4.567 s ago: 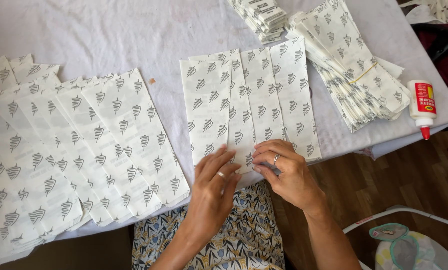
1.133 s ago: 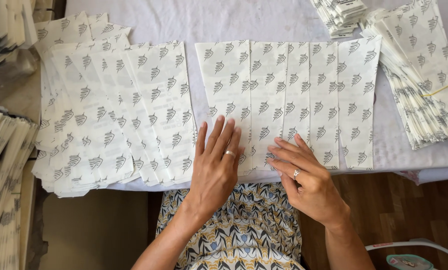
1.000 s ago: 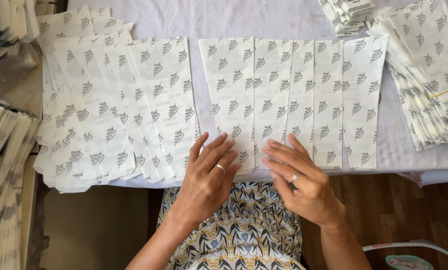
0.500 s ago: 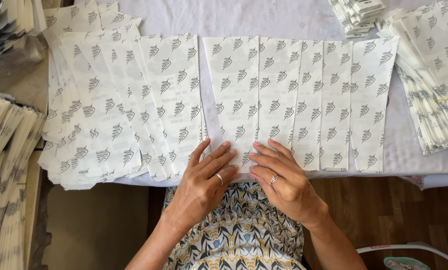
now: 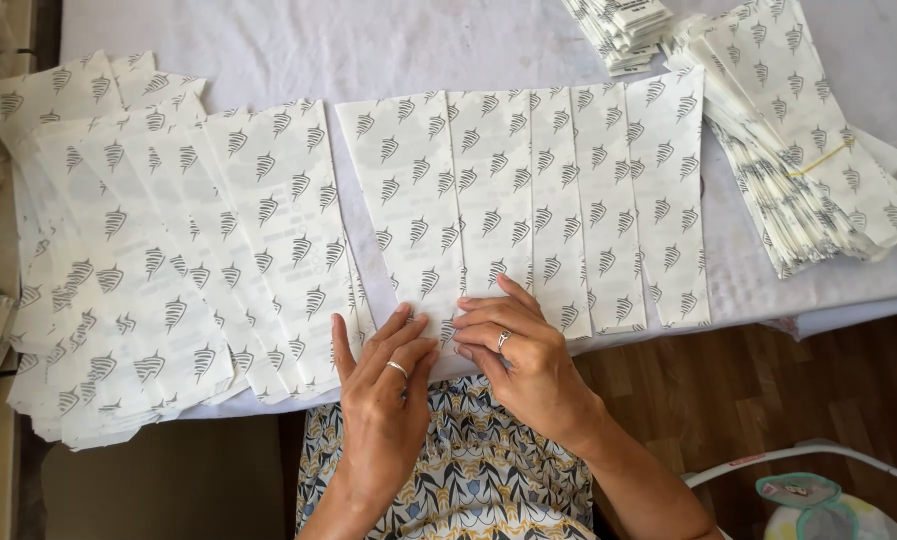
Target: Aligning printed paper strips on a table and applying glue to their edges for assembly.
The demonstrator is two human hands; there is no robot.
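1. The left hand (image 5: pixel 387 395) lies flat, fingers spread and unclenched, fingertips pressing the near end of the leftmost bag in a fanned row of paper bags (image 5: pixel 529 205).
2. The right hand (image 5: pixel 517 345) is likewise flat and grasps nothing, its fingers laid across the same near edge.
3. The row shows five overlapping bags at the table's (image 5: pixel 269 40) front edge.
4. Their long axes run away from the person, slightly fanned.
5. A larger spread of bags (image 5: pixel 159 260) lies left; a banded bundle (image 5: pixel 799 150) right.

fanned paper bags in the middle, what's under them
Under the fanned paper bags lies the white tablecloth. Both hands, left hand and right hand, press their near edge; the table itself is covered.
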